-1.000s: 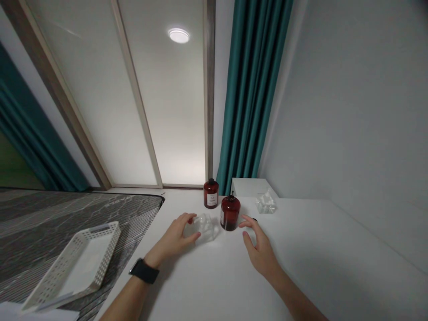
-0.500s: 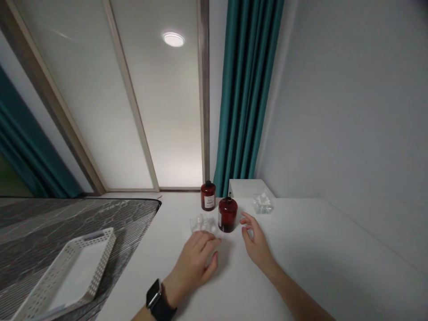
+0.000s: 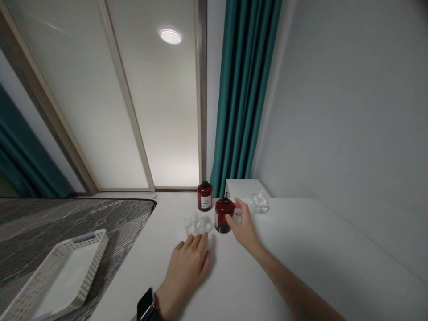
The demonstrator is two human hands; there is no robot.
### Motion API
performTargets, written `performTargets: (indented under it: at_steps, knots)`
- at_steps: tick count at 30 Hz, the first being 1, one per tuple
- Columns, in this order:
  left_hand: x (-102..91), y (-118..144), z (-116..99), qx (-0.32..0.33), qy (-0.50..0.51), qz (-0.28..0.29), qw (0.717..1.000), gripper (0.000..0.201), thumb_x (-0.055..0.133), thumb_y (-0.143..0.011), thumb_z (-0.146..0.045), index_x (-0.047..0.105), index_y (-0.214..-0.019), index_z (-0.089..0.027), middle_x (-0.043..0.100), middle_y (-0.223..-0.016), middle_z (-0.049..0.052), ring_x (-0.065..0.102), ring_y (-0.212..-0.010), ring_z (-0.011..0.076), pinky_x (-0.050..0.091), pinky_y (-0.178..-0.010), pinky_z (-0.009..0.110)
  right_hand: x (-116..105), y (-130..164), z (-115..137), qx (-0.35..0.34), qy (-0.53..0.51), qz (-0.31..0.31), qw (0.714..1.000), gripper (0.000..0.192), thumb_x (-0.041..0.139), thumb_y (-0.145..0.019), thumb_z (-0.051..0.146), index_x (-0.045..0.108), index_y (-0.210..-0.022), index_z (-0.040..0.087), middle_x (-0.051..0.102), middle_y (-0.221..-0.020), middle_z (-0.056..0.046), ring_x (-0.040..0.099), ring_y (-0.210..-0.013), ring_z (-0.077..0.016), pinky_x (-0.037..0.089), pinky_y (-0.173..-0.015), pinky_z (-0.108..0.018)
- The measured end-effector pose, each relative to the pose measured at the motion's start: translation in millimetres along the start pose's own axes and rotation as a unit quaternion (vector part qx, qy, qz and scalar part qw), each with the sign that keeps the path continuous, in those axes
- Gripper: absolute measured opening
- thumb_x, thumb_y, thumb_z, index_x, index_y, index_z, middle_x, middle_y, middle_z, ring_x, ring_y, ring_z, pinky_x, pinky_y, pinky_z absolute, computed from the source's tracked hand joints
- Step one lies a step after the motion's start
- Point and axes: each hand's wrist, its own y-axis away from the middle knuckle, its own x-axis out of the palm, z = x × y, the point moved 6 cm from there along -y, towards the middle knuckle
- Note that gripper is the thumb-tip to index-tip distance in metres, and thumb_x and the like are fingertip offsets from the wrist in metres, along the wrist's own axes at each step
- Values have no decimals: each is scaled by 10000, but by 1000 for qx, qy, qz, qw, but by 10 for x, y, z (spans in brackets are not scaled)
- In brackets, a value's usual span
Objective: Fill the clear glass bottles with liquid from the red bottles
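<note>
The right hand point(image 3: 243, 223) was curled, fingers part open, against the side of the dark red bottle point(image 3: 222, 216) standing on the tabletop point(image 3: 301, 249); a closed grip could not be confirmed. The left hand point(image 3: 187, 265) lay flat and empty. The bottle was judged rigid, smooth, breakable and best held round its body.

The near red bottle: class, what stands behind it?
Behind the near red bottle, touched by the right hand, stands a second red bottle and a white box; the hand hides its right side.

Near bottle point(image 3: 222, 216) glossy amber glass; table point(image 3: 301, 249) smooth matt white; basket point(image 3: 53, 278) perforated plastic.
</note>
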Motion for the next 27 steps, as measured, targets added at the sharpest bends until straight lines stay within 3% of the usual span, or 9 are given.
performTargets:
  at_steps: [6, 11, 19, 25, 27]
  knots:
    - [-33, -74, 217, -34, 14, -29, 999, 390, 526, -868, -177, 608, -1250, -172, 683, -1252, 190, 648, -1084, 386, 536, -866, 532, 209, -140, -39, 37, -15, 14, 999, 768, 712, -780, 353, 352, -1441, 203, 548, -1296, -146, 597, -1170, -288, 452, -1057, -511]
    - [-37, -83, 306, -35, 139, -70, 987, 442, 511, -914, -223, 501, -1354, -180, 656, -1258, 160, 626, -1156, 337, 523, -957, 507, 206, -158, 2, 42, -49, 61, 996, 822, 717, -753, 319, 312, -1458, 197, 627, -1218, -120, 656, -1093, -256, 496, -1016, -469]
    - [190, -117, 196, -60, 385, -105, 915, 923, 741, -797, -316, 190, -1526, -186, 445, -1465, 194, 502, -1317, 340, 411, -1102, 563, 141, 156, 227, 40, -100, 174, 979, 862, 724, -750, 238, 282, -1490, 263, 595, -1277, -95, 628, -1144, -240, 443, -1076, -484]
    - [177, -144, 64, -45, 468, -119, 874, 1004, 777, -769, -336, 146, -1541, -221, 370, -1533, 187, 379, -1438, 349, 294, -1189, 582, 137, 397, 392, 43, -102, 202, 973, 831, 712, -753, 195, 335, -1488, 280, 513, -1361, -96, 521, -1300, -258, 384, -1143, -483]
    - [160, -143, 20, -42, 483, -117, 867, 996, 773, -765, -342, 155, -1537, -223, 362, -1547, 182, 381, -1441, 346, 290, -1198, 568, 139, 448, 446, 31, -115, 238, 964, 855, 736, -769, 255, 312, -1512, 271, 472, -1397, -106, 490, -1335, -266, 396, -1139, -469]
